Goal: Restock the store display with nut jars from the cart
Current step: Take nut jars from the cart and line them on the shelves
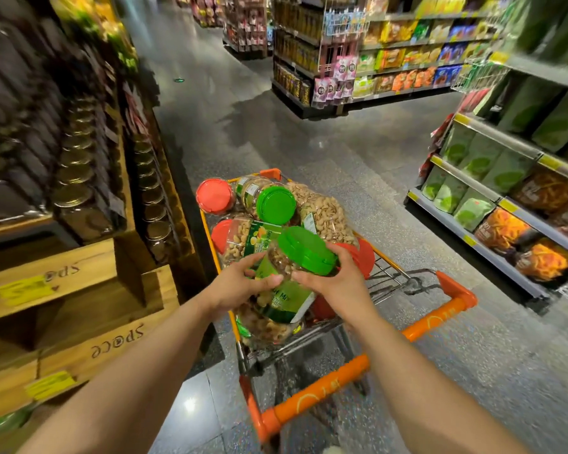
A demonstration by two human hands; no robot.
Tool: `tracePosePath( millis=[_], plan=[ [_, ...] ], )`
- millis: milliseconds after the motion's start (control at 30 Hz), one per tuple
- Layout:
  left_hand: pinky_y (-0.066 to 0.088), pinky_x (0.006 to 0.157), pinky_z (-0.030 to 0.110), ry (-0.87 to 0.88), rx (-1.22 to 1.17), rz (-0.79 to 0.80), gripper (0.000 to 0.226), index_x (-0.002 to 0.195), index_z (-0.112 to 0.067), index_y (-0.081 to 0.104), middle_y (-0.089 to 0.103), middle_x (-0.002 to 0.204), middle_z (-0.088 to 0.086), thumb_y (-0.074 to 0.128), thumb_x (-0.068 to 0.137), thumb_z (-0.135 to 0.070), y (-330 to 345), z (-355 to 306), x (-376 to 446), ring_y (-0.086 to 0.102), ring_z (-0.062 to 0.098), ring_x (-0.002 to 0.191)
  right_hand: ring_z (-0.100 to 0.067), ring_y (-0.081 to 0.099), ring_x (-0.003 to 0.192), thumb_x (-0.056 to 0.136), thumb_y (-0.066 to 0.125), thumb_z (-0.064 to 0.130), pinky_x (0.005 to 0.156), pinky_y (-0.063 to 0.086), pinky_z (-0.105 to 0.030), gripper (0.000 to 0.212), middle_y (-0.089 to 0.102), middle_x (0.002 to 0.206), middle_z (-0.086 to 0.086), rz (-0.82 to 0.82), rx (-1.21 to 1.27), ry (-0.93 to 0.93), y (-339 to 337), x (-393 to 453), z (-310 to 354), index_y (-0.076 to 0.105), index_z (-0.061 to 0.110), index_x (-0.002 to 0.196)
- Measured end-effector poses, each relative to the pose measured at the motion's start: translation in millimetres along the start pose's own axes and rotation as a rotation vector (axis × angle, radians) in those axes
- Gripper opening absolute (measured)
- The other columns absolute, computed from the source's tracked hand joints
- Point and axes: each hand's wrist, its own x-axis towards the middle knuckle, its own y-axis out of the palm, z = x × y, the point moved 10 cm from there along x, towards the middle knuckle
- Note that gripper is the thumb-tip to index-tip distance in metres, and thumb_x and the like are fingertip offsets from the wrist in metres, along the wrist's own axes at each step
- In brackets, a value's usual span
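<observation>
An orange-framed shopping cart (440, 316) stands in the aisle, loaded with several clear nut jars with red and green lids. Over the cart both my hands hold one green-lidded jar of mixed nuts (304, 249), tilted with its lid pointing up and away. My left hand (243, 283) grips its labelled body from the left. My right hand (330, 276) curls round the neck under the lid. Another green-lidded jar (275, 204) and a red-lidded jar (214, 195) lie further in. The wooden display (79, 280) with dark jars stands at my left.
Wooden crates stamped with lettering (118, 342) form the display's base at lower left, carrying yellow price tags. A shelf of green and orange snack bags (505, 198) lines the right side. More shelving (374, 60) crosses the aisle ahead. Grey floor (276, 126) stretches beyond the cart.
</observation>
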Motion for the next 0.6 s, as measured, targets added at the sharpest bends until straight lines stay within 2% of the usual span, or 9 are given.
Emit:
tracePosePath(
  millis=[133, 233, 300, 367, 433, 467, 533, 600],
  plan=[
    [0.046, 0.075, 0.022, 0.012, -0.089, -0.145, 0.084, 0.151, -0.041, 0.04, 0.051, 0.13, 0.006, 0.077, 0.077, -0.055, -9.9, -22.7, -35.4, 0.055, 0.02, 0.116, -0.009, 0.055, 0.125, 0.05, 0.097, 0.051, 0.106, 0.046, -0.032, 0.116, 0.057, 0.136, 0.013, 0.108, 0.062, -0.103, 0.6, -7.4, 31.7, 0.041, 0.033, 0.149],
    [0.051, 0.09, 0.033, 0.03, -0.144, -0.224, 0.092, 0.148, -0.043, 0.043, 0.054, 0.133, 0.005, 0.079, 0.068, -0.069, -14.5, -34.7, -61.9, 0.059, 0.017, 0.116, -0.009, 0.053, 0.128, 0.059, 0.098, 0.026, 0.104, 0.047, -0.031, 0.111, 0.054, 0.137, 0.014, 0.202, 0.142, -0.151, 1.1, -9.2, 50.0, 0.038, 0.035, 0.152],
    [0.057, 0.093, 0.044, 0.05, -0.189, -0.259, 0.088, 0.142, -0.048, 0.048, 0.062, 0.133, 0.0, 0.078, 0.065, -0.077, -16.1, -37.7, -81.2, 0.063, 0.011, 0.114, -0.009, 0.05, 0.133, 0.057, 0.1, 0.025, 0.109, 0.048, -0.042, 0.117, 0.051, 0.144, 0.014, 0.268, 0.179, -0.176, 3.1, -10.8, 60.4, 0.034, 0.039, 0.153],
    [0.061, 0.084, 0.044, 0.048, -0.252, -0.281, 0.067, 0.137, -0.051, 0.05, 0.065, 0.128, -0.006, 0.073, 0.075, -0.067, -15.4, -39.4, -101.8, 0.064, 0.009, 0.114, -0.01, 0.048, 0.137, 0.046, 0.102, 0.04, 0.11, 0.048, -0.048, 0.126, 0.047, 0.15, 0.015, 0.315, 0.169, -0.216, 4.3, -12.6, 71.2, 0.033, 0.048, 0.151],
    [0.06, 0.07, 0.036, 0.05, -0.318, -0.323, 0.042, 0.127, -0.053, 0.051, 0.065, 0.119, -0.009, 0.066, 0.088, -0.048, -15.5, -43.8, -125.6, 0.062, 0.007, 0.111, -0.014, 0.047, 0.138, 0.039, 0.103, 0.049, 0.107, 0.049, -0.053, 0.125, 0.045, 0.15, 0.016, 0.393, 0.164, -0.242, 9.7, -17.7, 82.2, 0.035, 0.06, 0.144],
    [0.058, 0.066, 0.035, 0.043, -0.342, -0.352, 0.038, 0.122, -0.054, 0.051, 0.064, 0.115, -0.011, 0.066, 0.089, -0.043, -16.7, -43.5, -137.1, 0.06, 0.005, 0.108, -0.015, 0.048, 0.138, 0.037, 0.103, 0.051, 0.106, 0.05, -0.054, 0.124, 0.046, 0.15, 0.016, 0.432, 0.165, -0.252, 13.5, -21.5, 87.3, 0.036, 0.063, 0.141],
    [0.058, 0.061, 0.04, 0.027, -0.368, -0.414, 0.039, 0.117, -0.058, 0.051, 0.064, 0.109, -0.015, 0.068, 0.084, -0.046, -19.3, -40.8, -159.8, 0.06, 0.004, 0.102, -0.013, 0.049, 0.137, 0.035, 0.102, 0.053, 0.108, 0.049, -0.051, 0.122, 0.049, 0.147, 0.015, 0.486, 0.169, -0.283, 21.3, -30.9, 96.3, 0.04, 0.059, 0.139],
    [0.059, 0.06, 0.038, 0.045, -0.339, -0.501, 0.051, 0.127, -0.058, 0.051, 0.07, 0.105, -0.013, 0.071, 0.08, -0.053, -24.9, -37.6, -185.9, 0.068, 0.006, 0.1, -0.012, 0.051, 0.135, 0.034, 0.102, 0.052, 0.109, 0.048, -0.05, 0.121, 0.054, 0.143, 0.015, 0.555, 0.185, -0.306, 33.9, -45.4, 106.3, 0.042, 0.054, 0.139]
  ],
)
